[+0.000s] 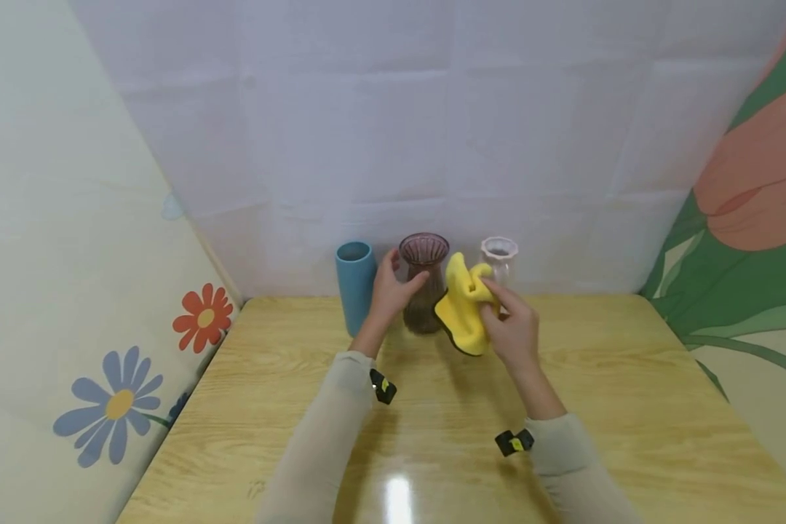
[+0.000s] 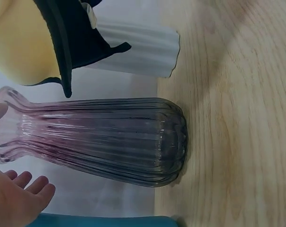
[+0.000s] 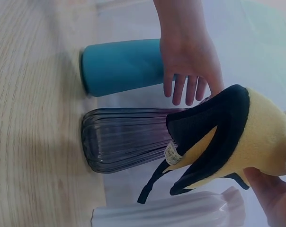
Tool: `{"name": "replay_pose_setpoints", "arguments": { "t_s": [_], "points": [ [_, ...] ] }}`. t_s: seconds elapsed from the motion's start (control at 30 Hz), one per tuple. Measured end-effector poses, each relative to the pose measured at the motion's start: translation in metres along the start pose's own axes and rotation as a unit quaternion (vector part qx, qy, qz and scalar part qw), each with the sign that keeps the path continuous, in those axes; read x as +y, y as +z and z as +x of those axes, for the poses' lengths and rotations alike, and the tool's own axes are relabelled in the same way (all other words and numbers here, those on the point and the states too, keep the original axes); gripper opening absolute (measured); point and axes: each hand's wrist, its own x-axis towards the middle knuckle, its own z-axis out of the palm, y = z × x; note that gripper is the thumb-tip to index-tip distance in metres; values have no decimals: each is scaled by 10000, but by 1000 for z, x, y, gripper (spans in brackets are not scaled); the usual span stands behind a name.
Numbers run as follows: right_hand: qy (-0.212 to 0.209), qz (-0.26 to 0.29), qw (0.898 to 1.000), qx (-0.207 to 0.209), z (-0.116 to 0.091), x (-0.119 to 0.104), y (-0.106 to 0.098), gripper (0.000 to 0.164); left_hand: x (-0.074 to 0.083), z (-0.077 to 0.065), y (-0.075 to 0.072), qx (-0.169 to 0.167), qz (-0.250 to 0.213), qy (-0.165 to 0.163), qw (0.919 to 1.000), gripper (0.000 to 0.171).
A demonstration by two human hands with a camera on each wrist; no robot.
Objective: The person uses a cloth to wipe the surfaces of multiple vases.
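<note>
My right hand (image 1: pixel 516 332) pinched a yellow cloth (image 1: pixel 465 314), my left hand (image 1: pixel 390 292) spread beside the purple glass vase (image 1: pixel 423 314), perhaps for steadying.

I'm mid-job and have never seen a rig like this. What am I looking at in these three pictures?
There's no machine here: both grips are a person's bare hands. The wide picture comes from a head-worn camera looking forward and down. The other two come from wrist cameras, one per arm, so the upright vases look tipped sideways there.

On the wooden table stand a blue vase, a ribbed purple vase and a pale, wavy-rimmed vase, left to right. The right grip pinches a yellow cloth with dark edging. The left grip is open beside the purple vase's upper part; whether it touches is hard to tell.
</note>
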Motion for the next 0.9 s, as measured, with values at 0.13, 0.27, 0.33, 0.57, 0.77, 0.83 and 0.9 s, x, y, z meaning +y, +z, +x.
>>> {"name": "replay_pose_setpoints", "arguments": {
  "t_s": [0.13, 0.27, 0.33, 0.57, 0.77, 0.83, 0.9],
  "points": [
    [-39, -28, 10000, 1, 0, 4, 3, 33, -3, 4, 3, -37, -186, -194, 9996, 91],
    [16, 46, 10000, 36, 0, 7, 7, 33, -3, 6, 5, -131, -397, -296, 9987, 94],
    [64, 71, 9999, 54, 1, 9, 10, 33, -3, 7, 6, -181, -527, -276, 9981, 95],
    [181, 103, 9998, 62, 4, 14, 16, 34, -2, 10, 10, -195, -744, -142, 9969, 94],
    [262, 133, 9996, 2, 7, 19, 18, 33, -4, 12, 10, -203, -954, -88, 9952, 90],
    [308, 88, 9995, -53, 8, 20, 18, 33, -4, 13, 8, -181, -951, -111, 9952, 90],
    [341, 51, 9993, -107, 9, 22, 18, 33, -4, 13, 7, -178, -959, -101, 9952, 90]
  ]
}}
